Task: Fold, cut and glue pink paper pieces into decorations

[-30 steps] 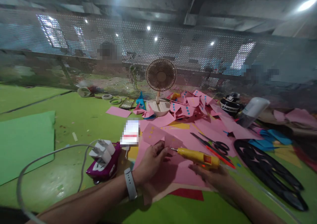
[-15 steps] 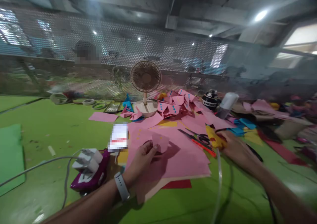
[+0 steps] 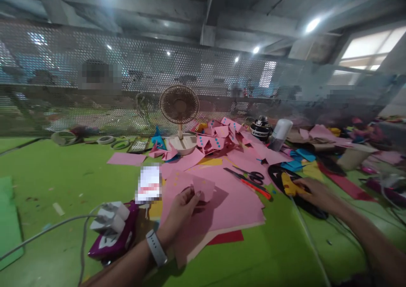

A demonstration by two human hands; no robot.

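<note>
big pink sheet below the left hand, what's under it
A beige sheet and red paper poke out at its near edge; whatever lies wholly beneath the pink sheet is covered.

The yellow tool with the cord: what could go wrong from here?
The pale cord trails across the green table, so it might snag and tug the yellow tool in the right hand. The scissors lie over pink sheets; a hand crossing there could knock them. The folded paper pinched in the left hand could slip or crease.

Ceiling lights (image 3: 313, 25) and a window (image 3: 372, 49) glare in otherwise dim surroundings, edges stretched and apparently blurred.
</note>
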